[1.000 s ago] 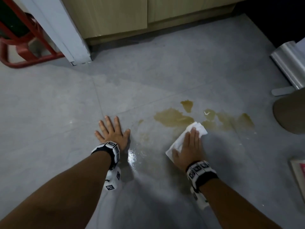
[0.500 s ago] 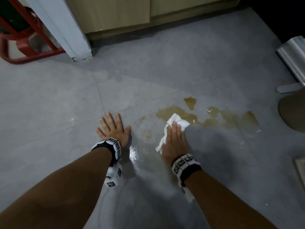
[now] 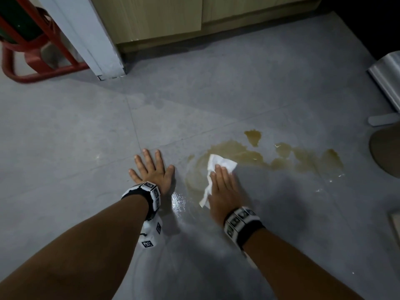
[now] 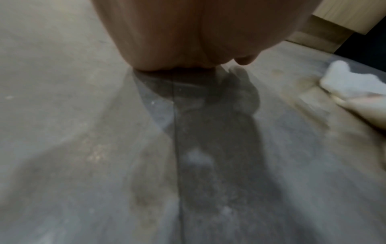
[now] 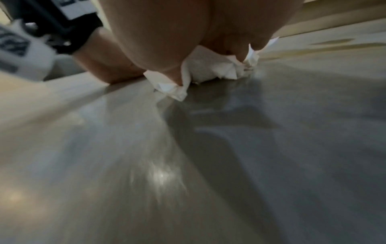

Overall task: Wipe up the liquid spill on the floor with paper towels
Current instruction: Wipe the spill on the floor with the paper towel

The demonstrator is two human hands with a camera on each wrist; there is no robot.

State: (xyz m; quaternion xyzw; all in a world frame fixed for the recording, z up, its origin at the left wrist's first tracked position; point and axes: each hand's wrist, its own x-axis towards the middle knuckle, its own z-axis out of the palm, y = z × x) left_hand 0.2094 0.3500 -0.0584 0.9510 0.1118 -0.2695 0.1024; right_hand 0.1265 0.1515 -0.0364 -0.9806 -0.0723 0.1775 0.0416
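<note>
A crumpled towel [image 3: 218, 169] is being pressed flat to the floor [image 3: 86, 131] under the right hand [image 3: 224, 187], whose fingers [image 3: 220, 173] are lying straight over it rather than curled round it, at the near left edge of the spill [image 3: 281, 156]. The spill is being seen as a brownish band whose long axis is running left to right, almost all of it lying ahead of and to the right of those fingers, with one detached blot further off. The left hand [image 3: 151, 171] is being rested open, fingers spread, on dry floor just left of the wet patch, holding nothing. The right hand is judged the nearer, so a rightward sweep along the band is called for
</note>
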